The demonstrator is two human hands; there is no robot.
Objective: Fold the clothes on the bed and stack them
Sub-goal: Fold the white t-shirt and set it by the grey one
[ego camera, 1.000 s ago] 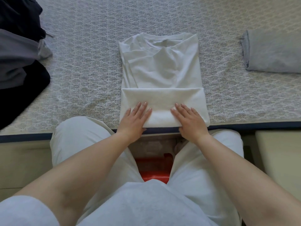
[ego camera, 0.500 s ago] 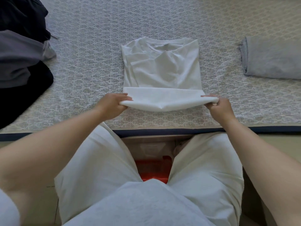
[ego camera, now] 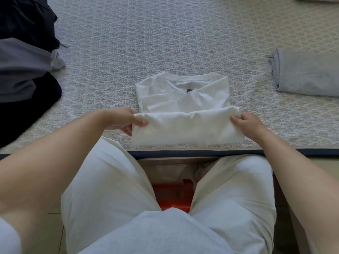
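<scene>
A white T-shirt [ego camera: 185, 94] lies on the patterned bed cover [ego camera: 165, 43], its sleeves folded in and its collar pointing away from me. Its lower part is doubled into a thick band near the bed's front edge. My left hand [ego camera: 122, 120] pinches the band's left end, thumb on top. At the band's right end my right hand [ego camera: 247, 123] grips it the same way. The band is raised a little off the cover and overlaps the shirt's middle.
A folded grey garment [ego camera: 308, 74] lies at the right. A heap of unfolded dark and grey clothes [ego camera: 23, 66] fills the left side. The bed's dark front edge [ego camera: 201, 154] runs just above my knees; a red object [ego camera: 172, 197] sits on the floor between them.
My hands left the top of the folded band and took hold of its two ends. They have lifted it and carried it further up over the shirt.
</scene>
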